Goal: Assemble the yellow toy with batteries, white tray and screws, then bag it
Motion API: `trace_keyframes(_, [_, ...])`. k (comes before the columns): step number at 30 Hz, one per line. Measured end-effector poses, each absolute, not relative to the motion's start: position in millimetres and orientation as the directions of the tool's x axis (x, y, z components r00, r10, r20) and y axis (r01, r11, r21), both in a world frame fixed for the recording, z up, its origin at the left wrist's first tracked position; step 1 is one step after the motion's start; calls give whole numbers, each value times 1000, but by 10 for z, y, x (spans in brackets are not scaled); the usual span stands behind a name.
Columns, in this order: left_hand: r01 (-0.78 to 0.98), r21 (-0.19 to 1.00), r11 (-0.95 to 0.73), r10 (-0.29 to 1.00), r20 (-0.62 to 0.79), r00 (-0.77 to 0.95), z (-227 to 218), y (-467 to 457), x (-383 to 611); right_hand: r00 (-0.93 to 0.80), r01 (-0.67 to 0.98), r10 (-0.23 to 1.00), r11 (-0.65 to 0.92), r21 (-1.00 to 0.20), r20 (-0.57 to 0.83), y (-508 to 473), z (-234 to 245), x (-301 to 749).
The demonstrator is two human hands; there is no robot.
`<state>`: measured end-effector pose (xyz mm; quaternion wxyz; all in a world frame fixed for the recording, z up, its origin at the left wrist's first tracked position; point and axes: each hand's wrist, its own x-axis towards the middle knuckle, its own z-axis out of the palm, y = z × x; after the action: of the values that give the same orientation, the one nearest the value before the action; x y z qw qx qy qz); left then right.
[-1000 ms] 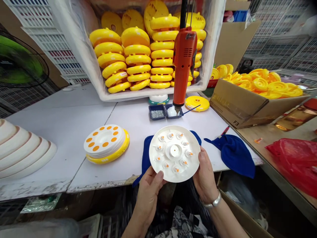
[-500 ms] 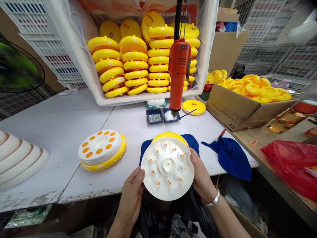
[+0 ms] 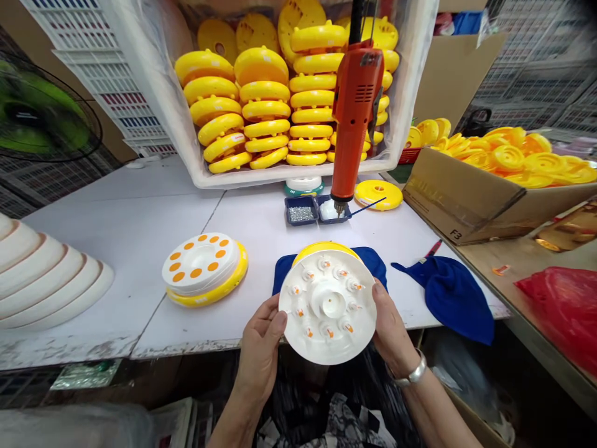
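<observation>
Both hands hold a round white plastic disc (image 3: 327, 310) at the table's front edge, its inner side up, with small orange-tipped pegs around a central hub. My left hand (image 3: 259, 348) grips its left rim, my right hand (image 3: 390, 335) its right rim. Just behind the disc a yellow round part (image 3: 321, 248) lies on a blue cloth (image 3: 283, 273). An orange electric screwdriver (image 3: 354, 115) hangs over two small dark trays (image 3: 316, 212), one with screws.
An assembled white and yellow disc (image 3: 203, 269) lies at left. Stacked white discs (image 3: 44, 280) fill the far left. A clear bin of yellow parts (image 3: 280, 93) stands behind. At right are a cardboard box of yellow parts (image 3: 489, 186), a second blue cloth (image 3: 454, 295), and a red bag (image 3: 564, 305).
The white disc has come lower and nearer to me, off the cloth, and the yellow part behind it now shows. Both hands keep their grip on its rim.
</observation>
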<state>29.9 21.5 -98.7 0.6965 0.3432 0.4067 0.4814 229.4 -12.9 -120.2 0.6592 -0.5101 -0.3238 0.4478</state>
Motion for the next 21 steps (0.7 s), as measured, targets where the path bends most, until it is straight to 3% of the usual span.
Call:
trace_keyframes(8, [-380, 866, 326, 911, -181, 370, -973, 226, 260, 386, -228, 919, 9, -974, -81, -180, -1110, 2344])
trace_keyframes(13, [-346, 880, 325, 914, -197, 356, -940, 253, 245, 347, -330, 934, 40, -943, -82, -180, -1120, 2303])
trace_keyframes(21, [-452, 811, 372, 916, -242, 319, -903, 251, 291, 309, -423, 947, 54, -905, -87, -194, -1114, 2259])
